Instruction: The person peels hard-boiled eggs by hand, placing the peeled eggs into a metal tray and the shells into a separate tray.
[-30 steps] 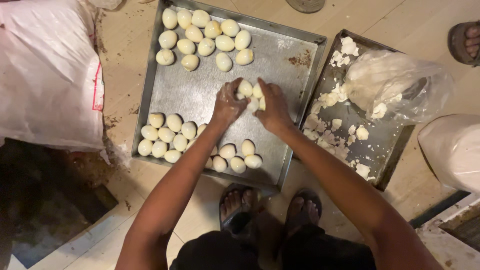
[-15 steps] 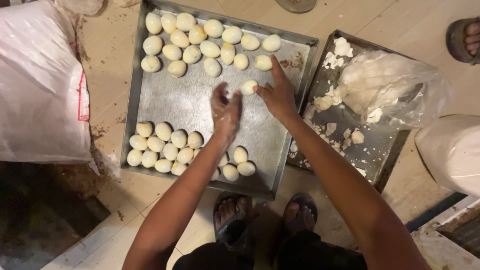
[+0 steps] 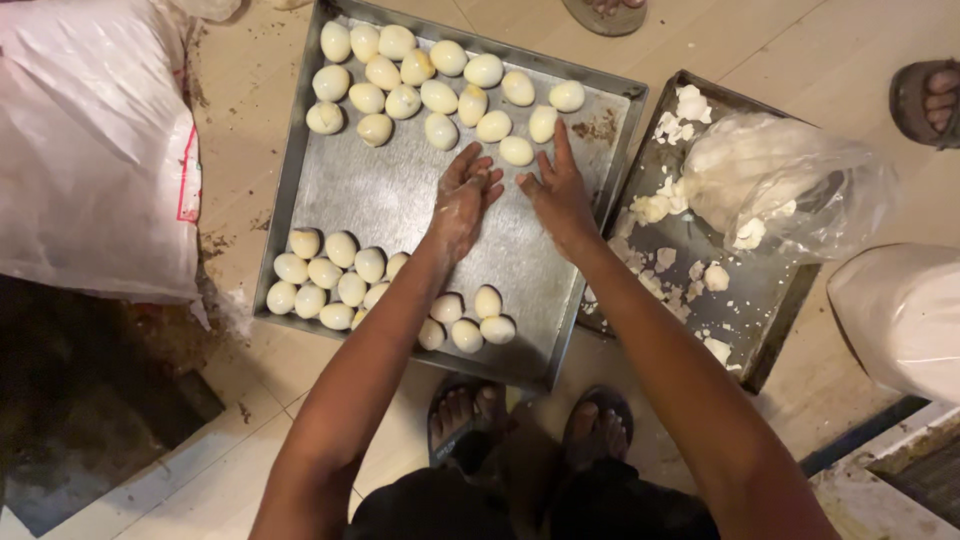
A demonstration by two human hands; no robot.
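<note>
Here both hands hover open over the bare middle of the metal tray (image 3: pixel 390 190) on the floor: the left hand (image 3: pixel 462 200) with loose fingers, the right hand (image 3: pixel 556 192) spread flat, gripping nothing, just beside a dough ball (image 3: pixel 516 151). More dough balls (image 3: pixel 335 280) cluster at the tray's near edge.

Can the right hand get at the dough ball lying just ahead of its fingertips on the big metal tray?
Probably yes. The right hand lies flat and empty on the tray, with the dough ball right beside its fingertips. Nothing lies between them, and the left hand is off to the side.
</note>
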